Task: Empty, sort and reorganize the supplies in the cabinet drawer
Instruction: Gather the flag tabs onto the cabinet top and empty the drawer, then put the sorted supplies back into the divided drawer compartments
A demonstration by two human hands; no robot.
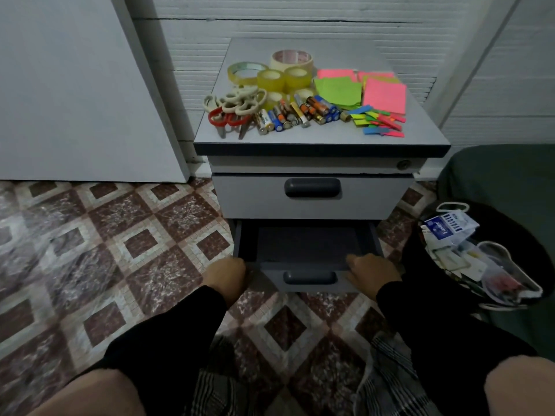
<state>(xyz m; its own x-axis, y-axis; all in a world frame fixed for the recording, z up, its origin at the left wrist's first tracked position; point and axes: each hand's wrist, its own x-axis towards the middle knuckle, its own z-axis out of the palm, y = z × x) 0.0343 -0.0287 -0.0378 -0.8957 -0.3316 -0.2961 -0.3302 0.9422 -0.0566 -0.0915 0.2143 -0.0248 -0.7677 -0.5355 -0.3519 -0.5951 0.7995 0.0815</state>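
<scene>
— Where are your hands sitting right now?

— Your left hand [225, 276] is gripping the left front corner of the pulled-out bottom drawer [309, 250], fingers curling around its edge. Your right hand [373, 273] is holding the right front corner, its fingers hooking over the top of the drawer front.

— And what is the drawer showing?

— You are looking into it from above, and only its dark floor is showing. It is standing open at the base of the grey cabinet [318, 193], with the upper drawer above it lying closed.

— Where are the supplies lying?

— You are seeing them grouped on the cabinet top [420, 136]. The tape rolls [271, 75] are sitting at the back left. The scissors [232, 108] are lying in front of them on the left, the batteries [295, 114] are piling up in the middle, and the sticky notes [362, 90] are lying on the right, with small coloured page flags [381, 121] scattered just in front of those.

— Anything beside you?

— A dark bin [510, 235] is standing to your right, holding papers and plastic packaging.
</scene>
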